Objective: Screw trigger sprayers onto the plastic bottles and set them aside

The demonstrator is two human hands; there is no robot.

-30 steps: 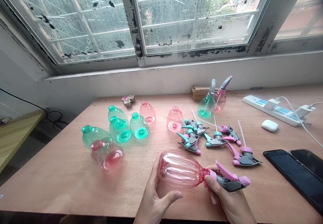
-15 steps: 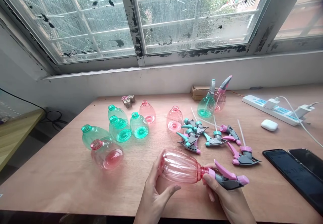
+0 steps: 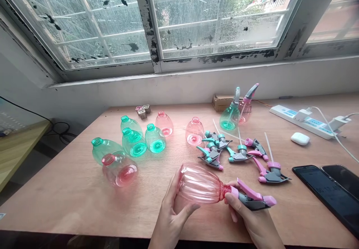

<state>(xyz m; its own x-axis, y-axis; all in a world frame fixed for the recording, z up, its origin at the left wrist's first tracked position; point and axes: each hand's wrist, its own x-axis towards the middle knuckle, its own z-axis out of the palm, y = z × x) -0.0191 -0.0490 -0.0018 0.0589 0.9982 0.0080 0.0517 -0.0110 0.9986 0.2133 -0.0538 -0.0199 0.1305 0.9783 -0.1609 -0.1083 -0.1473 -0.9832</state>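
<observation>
A clear pink spray bottle lies sideways between my hands above the front of the table. My left hand cups its base, the thumb held off underneath. Around the collar of the pink and grey spray head, at the bottle's neck, my right hand is closed with thumb and fingers. How far the collar is screwed on I cannot tell. Just beyond the bottle lie several loose teal and grey spray heads. A pink spray head with its tube pointing up sits to the right.
Several open green bottles and pink bottles stand on the left and middle of the table. Two fitted spray bottles are at the back. On the right are a power strip, a white case and phones.
Both hands keep their hold and the bottle stays in nearly the same place. The whole view has shifted very slightly.
</observation>
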